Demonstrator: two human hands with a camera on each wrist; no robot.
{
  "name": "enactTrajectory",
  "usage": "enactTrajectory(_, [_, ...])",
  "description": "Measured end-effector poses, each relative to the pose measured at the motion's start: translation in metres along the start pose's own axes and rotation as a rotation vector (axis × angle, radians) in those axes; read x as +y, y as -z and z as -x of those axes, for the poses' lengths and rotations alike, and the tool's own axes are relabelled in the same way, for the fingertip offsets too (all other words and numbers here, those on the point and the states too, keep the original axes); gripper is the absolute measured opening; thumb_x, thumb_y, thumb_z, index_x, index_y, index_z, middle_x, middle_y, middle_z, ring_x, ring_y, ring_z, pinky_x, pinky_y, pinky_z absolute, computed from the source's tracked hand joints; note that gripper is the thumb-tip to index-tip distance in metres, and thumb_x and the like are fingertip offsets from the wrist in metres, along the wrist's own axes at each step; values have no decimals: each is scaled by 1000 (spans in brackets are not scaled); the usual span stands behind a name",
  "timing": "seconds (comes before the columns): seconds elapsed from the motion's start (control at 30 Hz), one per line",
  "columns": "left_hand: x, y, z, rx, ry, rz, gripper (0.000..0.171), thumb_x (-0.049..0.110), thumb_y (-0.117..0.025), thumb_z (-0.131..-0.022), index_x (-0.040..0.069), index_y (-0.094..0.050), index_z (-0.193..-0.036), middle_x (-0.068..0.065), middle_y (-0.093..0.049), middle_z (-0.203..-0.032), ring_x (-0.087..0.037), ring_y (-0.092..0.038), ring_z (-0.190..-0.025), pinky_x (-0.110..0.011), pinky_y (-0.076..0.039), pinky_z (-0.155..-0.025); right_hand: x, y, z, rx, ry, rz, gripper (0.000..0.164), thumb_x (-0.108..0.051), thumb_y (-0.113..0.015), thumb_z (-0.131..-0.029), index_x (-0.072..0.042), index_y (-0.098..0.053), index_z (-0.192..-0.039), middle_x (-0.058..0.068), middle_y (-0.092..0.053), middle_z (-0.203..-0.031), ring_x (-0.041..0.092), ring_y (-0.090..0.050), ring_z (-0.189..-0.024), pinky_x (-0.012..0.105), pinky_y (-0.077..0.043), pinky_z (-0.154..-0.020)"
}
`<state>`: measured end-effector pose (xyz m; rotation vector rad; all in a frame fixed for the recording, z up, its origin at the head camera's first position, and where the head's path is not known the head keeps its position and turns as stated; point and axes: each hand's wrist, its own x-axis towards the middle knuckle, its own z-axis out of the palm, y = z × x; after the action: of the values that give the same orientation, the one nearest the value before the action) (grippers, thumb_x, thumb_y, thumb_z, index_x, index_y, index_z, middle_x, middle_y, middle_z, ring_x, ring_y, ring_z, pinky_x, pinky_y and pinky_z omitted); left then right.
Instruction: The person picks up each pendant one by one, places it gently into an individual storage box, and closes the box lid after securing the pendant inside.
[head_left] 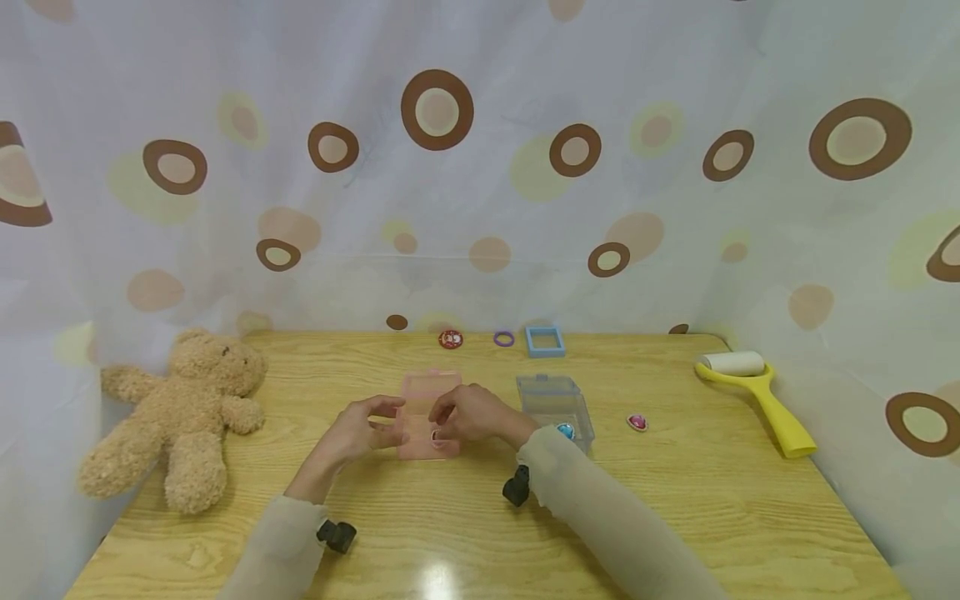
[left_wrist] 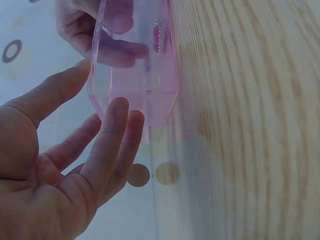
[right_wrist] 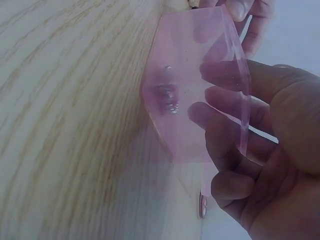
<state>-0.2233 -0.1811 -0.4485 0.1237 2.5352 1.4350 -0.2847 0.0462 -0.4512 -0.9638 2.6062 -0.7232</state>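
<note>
An opened pink see-through plastic box (head_left: pixel 418 451) stands on the table in front of me. My left hand (head_left: pixel 367 429) is at its left side, thumb by the rim and straight fingertips right at the outer wall in the left wrist view. From the right, my right hand (head_left: pixel 476 414) reaches over the rim, its thumb and fingers (right_wrist: pixel 220 75) down inside with a gap between them. On the box floor sits a red gem with a beaded silvery edge (right_wrist: pixel 167 95), below the fingertips. To the right, a clear grey box (head_left: pixel 585 415) with its lid up holds a blue gem (head_left: pixel 566 431).
A pink gem (head_left: pixel 637 422) lies right of the clear box. Along the back are a red round badge (head_left: pixel 451 338), a purple ring (head_left: pixel 504 333) and a blue square frame (head_left: pixel 546 353). A teddy bear (head_left: pixel 183 408) sits left, a yellow-handled lint roller (head_left: pixel 780 417) right.
</note>
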Motion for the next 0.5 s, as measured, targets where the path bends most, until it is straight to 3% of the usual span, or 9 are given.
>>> enactTrajectory(0.17, [-1,0,0,-1,0,-5,60,13,-79,-85,4,-56,-139,-23,-58,-136,-39,-64,-115,-44,-58,-88,0,5,4,7,-3,-37,21,-28,-78,-86,-17,-75,-105,-7,-74,-98,10,-66,-90,27,-53,-81])
enactTrajectory(0.5, [-1,0,0,-3,-12,-10,58,13,-78,-87,4,-55,-140,-23,-58,-136,-37,-64,-114,-42,-58,-86,10,21,15,78,78,-89,22,-18,-73,-90,-9,-73,-110,1,-75,-100,21,-69,-93,29,-53,-76])
